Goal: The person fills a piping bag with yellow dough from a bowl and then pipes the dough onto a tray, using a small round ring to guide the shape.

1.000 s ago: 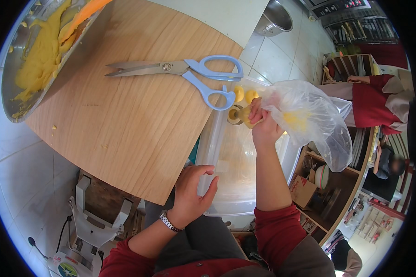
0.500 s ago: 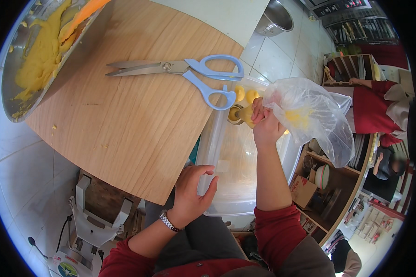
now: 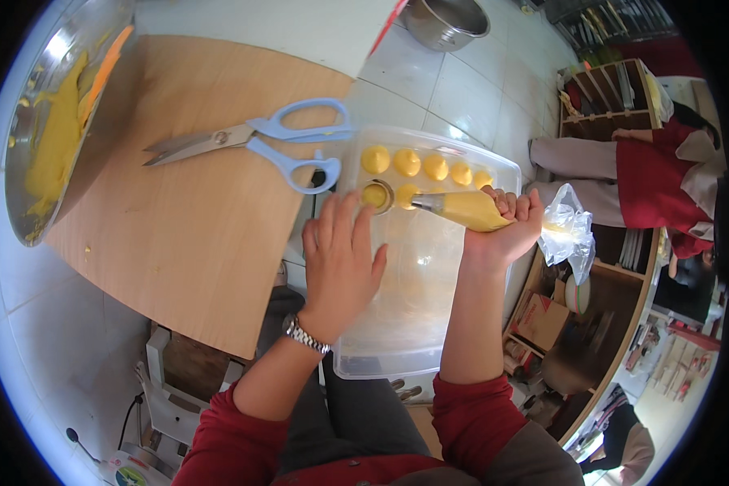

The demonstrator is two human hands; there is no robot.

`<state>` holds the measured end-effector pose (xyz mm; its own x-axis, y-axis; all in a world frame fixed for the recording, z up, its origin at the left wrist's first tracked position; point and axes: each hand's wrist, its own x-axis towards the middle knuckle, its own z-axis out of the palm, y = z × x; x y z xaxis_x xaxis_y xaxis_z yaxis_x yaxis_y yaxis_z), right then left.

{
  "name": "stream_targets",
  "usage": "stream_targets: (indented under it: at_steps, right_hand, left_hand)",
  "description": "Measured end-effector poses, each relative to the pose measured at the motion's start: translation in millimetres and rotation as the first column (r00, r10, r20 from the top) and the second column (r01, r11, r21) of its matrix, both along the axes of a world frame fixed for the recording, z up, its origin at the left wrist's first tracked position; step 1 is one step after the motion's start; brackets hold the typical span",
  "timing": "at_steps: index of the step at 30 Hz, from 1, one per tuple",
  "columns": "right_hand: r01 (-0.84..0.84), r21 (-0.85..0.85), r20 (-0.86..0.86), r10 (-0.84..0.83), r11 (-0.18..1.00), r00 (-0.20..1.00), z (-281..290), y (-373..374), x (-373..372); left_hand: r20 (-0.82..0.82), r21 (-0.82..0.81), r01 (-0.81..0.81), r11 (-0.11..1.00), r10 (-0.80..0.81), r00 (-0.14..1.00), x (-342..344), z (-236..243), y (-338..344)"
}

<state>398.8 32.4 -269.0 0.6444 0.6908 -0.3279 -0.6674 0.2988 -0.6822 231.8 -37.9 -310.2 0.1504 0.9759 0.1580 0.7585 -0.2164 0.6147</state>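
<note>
In my right hand [image 3: 506,215] is a piping bag [image 3: 470,210] of yellow filling, squeezed in my closed fingers. Its metal nozzle points left, at a yellow mound [image 3: 407,196] in a clear plastic tray [image 3: 417,324]. Beside that mound lies a small round ring [image 3: 378,196] with yellow filling inside. My left hand [image 3: 336,263] reaches over the tray's left edge, fingers stretched, the tips close to the ring; whether they touch it I cannot tell. Several more piped mounds [image 3: 407,163] stand in a row along the tray's far side.
Blue-handled scissors [image 3: 259,142] lie on a wooden board [image 3: 194,235] to the left. A metal bowl [image 3: 97,146] with yellow mixture and an orange spatula [image 3: 105,73] tilts at the far left. A steel pot [image 3: 445,24] sits on the floor. Another person [image 3: 656,178] stands at the right, near wooden shelves [image 3: 599,340].
My left hand has moved forward to the ring. The nozzle has left the ring and gone right to the mound. The bag's loose plastic end now hangs further back. The view has shifted.
</note>
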Motion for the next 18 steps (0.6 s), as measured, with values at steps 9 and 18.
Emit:
stream_targets:
  at_steps: [9, 18]
  right_hand:
    - [-0.099, 0.108, 0.156, 0.081, 0.989, 0.984, 17, -10, 14]
    - [-0.06, 0.169, 0.167, 0.031, 0.984, 0.985, 35, -18, 29]
  left_hand:
    - [-0.308, -0.083, -0.085, 0.993, 0.055, 0.95, 14, -7, 45]
    - [-0.075, -0.029, -0.077, 0.997, 0.075, 0.994, 11, 17, 18]
